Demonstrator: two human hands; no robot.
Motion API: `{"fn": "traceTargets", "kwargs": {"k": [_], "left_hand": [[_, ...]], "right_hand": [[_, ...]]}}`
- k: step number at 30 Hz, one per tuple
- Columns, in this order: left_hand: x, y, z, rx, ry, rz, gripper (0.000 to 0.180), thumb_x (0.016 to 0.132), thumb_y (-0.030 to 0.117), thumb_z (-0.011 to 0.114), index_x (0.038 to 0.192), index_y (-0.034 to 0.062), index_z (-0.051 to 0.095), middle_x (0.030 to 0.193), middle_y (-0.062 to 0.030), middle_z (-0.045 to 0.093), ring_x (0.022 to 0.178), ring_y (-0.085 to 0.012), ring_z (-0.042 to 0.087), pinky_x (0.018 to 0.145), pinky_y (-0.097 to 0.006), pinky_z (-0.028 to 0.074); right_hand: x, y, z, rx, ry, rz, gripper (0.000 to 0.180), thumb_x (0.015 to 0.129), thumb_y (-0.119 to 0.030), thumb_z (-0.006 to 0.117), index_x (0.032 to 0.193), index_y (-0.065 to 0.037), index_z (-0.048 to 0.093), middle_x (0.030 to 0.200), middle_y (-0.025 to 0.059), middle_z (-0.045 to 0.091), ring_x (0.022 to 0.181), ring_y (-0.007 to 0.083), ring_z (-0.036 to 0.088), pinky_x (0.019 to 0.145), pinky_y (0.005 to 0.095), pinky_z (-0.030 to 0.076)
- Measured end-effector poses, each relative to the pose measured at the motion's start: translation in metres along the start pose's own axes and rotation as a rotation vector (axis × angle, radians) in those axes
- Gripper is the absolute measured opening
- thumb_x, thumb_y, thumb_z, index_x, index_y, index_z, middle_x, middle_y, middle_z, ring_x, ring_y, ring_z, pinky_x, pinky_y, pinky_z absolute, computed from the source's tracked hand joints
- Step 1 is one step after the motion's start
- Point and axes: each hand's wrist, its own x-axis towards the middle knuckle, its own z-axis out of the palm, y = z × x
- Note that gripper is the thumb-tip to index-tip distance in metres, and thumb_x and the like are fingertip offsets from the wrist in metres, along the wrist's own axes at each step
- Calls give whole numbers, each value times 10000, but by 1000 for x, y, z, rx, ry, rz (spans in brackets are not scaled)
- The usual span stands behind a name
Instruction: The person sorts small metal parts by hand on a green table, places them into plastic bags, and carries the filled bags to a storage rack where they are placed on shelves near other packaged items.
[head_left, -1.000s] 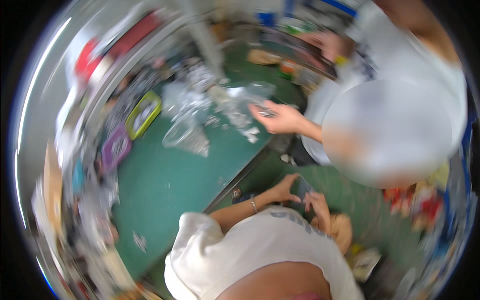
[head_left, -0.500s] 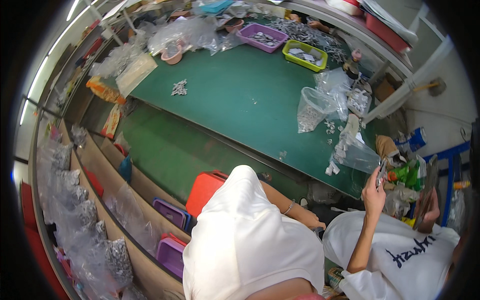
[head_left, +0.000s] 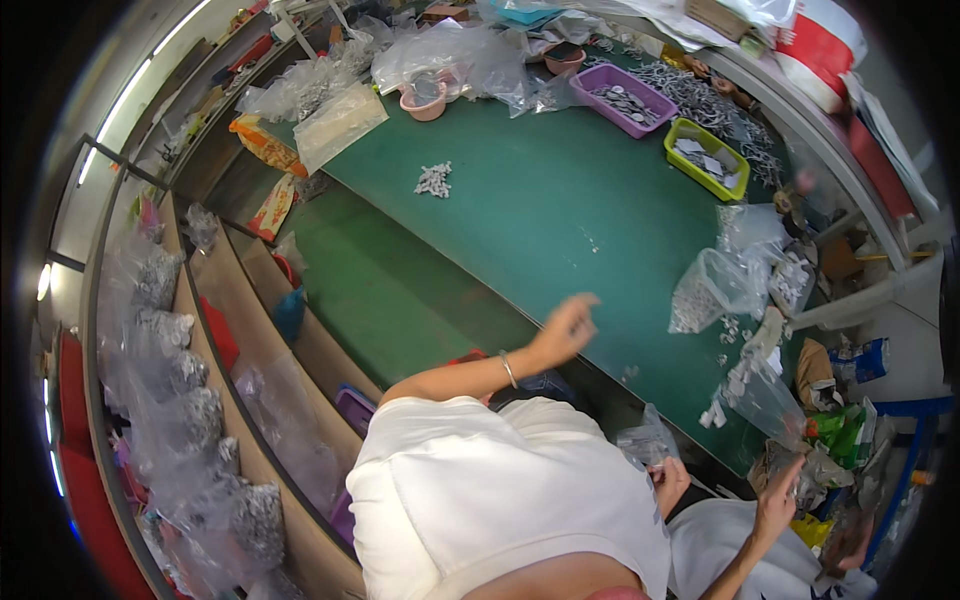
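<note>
My left hand (head_left: 566,330), with a bracelet at the wrist, is raised over the near edge of the green table (head_left: 520,220). Its fingers are smeared by motion, and I cannot tell what, if anything, is in them. Low on the right, my right hand (head_left: 671,484) pinches a clear plastic bag (head_left: 648,440) below the table's edge; part of that hand is hidden behind my white shirt. Nearest on the tabletop are a few small white pieces (head_left: 714,414) and a clear bag (head_left: 765,395) hanging over the right edge.
A co-worker's hand (head_left: 776,502) is close on my right. Further off are a bag of small pieces (head_left: 697,300), a lime basket (head_left: 700,185), a purple basket (head_left: 605,75), a pink bowl (head_left: 424,112) and a small pile (head_left: 433,180). Shelves with packed bags (head_left: 160,340) stand left.
My left hand has swung up and left from low beside the co-worker to the table edge. My right hand and its bag have come into view. The view has shifted; the co-worker's hand is lower.
</note>
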Motion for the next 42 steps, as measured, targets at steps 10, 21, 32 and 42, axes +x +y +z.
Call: {"fn": "traceTargets", "kwargs": {"k": [10, 21, 32, 42], "left_hand": [[119, -220, -258, 1092, 665, -682, 1049, 524, 493, 749, 1348, 149, 199, 1374, -192, 172, 1228, -445, 178, 909, -605, 261], [167, -279, -299, 1186, 444, -582, 852, 593, 504, 688, 1315, 240, 323, 1401, -118, 191, 1257, -402, 177, 955, -623, 160], [165, -314, -316, 1248, 504, -497, 479, 742, 469, 569, 1132, 197, 519, 1274, -26, 425, 1153, -259, 393, 928, -577, 262], [172, -296, -306, 1304, 430, -437, 408, 699, 355, 613, 1088, 246, 553, 1200, -36, 463, 1077, -252, 436, 928, -530, 268]], "right_hand": [[63, 22, 229, 164, -221, 134, 237, 821, -124, 493, 604, -44, 441, 538, 17, 374, 514, 126, 414, 542, 285, 403], [173, 114, 346, -186, -251, 310, 233, 807, -96, 454, 600, -3, 506, 503, 54, 470, 447, 130, 462, 439, 256, 395], [152, 109, 350, -487, -128, 124, 311, 791, -307, 614, 764, -6, 543, 555, 19, 488, 524, 91, 462, 492, 249, 384], [182, 4, 370, -377, 45, -438, 207, 796, -57, 553, 998, -25, 521, 755, 34, 528, 688, 85, 488, 597, 228, 398]]}}
